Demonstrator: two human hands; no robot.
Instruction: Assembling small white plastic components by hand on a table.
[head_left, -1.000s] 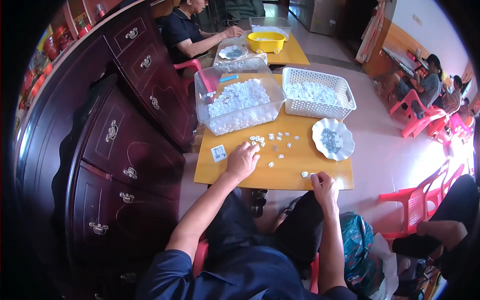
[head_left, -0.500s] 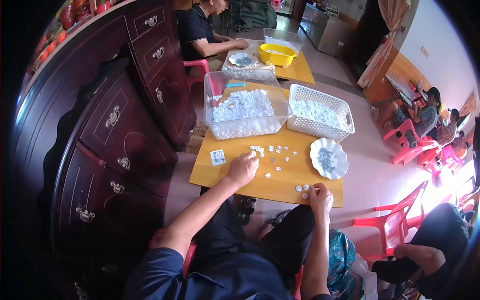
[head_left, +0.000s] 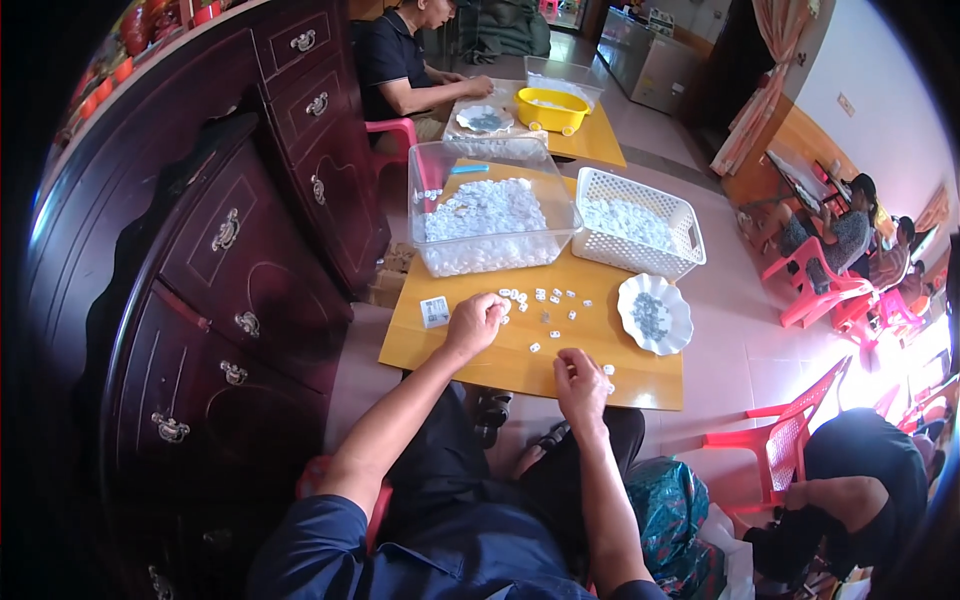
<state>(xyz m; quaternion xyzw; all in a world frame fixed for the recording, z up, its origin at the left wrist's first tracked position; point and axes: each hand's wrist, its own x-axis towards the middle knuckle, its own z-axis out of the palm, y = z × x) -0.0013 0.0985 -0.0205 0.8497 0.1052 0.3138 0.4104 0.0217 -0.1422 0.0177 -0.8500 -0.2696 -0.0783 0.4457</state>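
My left hand (head_left: 474, 326) is closed over the left middle of the wooden table (head_left: 460, 368), a small white plastic piece (head_left: 505, 304) at its fingertips. My right hand (head_left: 581, 386) hovers at the table's near edge, its fingers curled together; whatever they hold is hidden. Beside it lie a couple of white pieces (head_left: 609, 370). Several more small white pieces with dark dots (head_left: 556, 296) are scattered between the hands and the bins. On the right stands a scalloped white dish (head_left: 630, 333) of small grey parts (head_left: 650, 316).
A clear plastic bin (head_left: 545, 250) and a white perforated basket (head_left: 650, 262), both full of white pieces, stand at the table's far side. A square printed card (head_left: 434, 312) lies on the left. Dark cabinets (head_left: 225, 330) flank me. Opposite, a person (head_left: 405, 75) works by a yellow tub (head_left: 552, 110).
My right hand has moved left, away from the pieces at the table's right corner, where fewer now show. My left hand has shifted slightly up and left.
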